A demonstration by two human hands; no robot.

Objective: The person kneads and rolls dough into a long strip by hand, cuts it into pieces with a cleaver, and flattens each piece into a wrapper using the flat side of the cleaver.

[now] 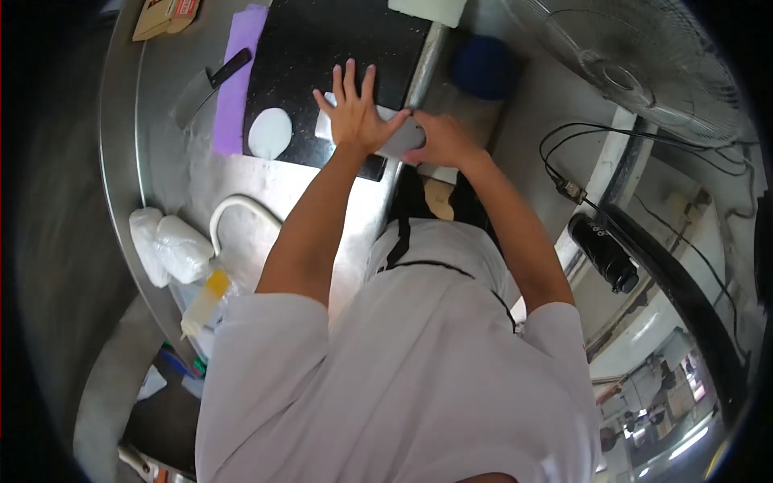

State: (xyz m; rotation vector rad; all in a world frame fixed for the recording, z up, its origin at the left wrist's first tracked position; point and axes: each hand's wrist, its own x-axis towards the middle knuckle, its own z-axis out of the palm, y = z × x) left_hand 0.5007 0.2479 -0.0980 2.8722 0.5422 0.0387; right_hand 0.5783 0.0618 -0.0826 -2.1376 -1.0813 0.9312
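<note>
My left hand (354, 121) lies with fingers spread over a flat grey metal blade (394, 143), its palm against it. At the blade's near right end, my right hand (445, 139) is closed around it; any handle is hidden. The blade rests on a black board (322, 48) close to its edge, and what lies beneath it cannot be seen. Left of my left hand, a thin white dough round (270, 134) sits on the board. Farther left, a cleaver (211, 87) with a black handle lies across a purple cloth (240, 80).
Plastic-wrapped white bundles (171, 245), a pale hose (241, 203) and a yellow-capped squeeze bottle (205, 302) are on the steel counter (173, 149). A cardboard box (165, 18) stands at the far left. To the right are a fan (628, 72), cables and a black bottle (602, 251).
</note>
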